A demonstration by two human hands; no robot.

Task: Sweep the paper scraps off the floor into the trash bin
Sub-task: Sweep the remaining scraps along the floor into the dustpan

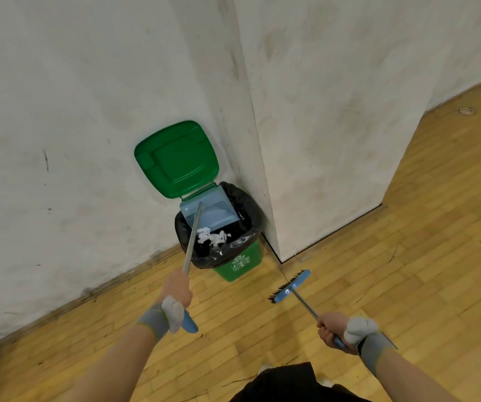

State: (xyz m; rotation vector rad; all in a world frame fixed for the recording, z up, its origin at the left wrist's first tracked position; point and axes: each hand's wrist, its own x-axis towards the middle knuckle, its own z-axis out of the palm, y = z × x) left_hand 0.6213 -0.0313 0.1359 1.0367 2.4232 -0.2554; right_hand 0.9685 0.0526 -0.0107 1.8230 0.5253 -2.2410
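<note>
A green trash bin (pixel 238 264) with a black liner stands in the wall corner, its green lid (pixel 177 159) flipped up against the wall. My left hand (pixel 175 288) grips the metal handle of a light-blue dustpan (pixel 213 211), which is tilted over the bin's mouth. White paper scraps (pixel 213 237) are spilling from the pan into the liner. My right hand (pixel 332 329) holds the handle of a blue broom (pixel 291 287), whose black bristles hover just above the wooden floor to the right of the bin.
White walls form an inner corner behind the bin, and a wall block (pixel 335 140) juts out to its right. The wooden floor (pixel 407 256) extends right and toward me. A small round fitting (pixel 466 111) sits in the floor far right.
</note>
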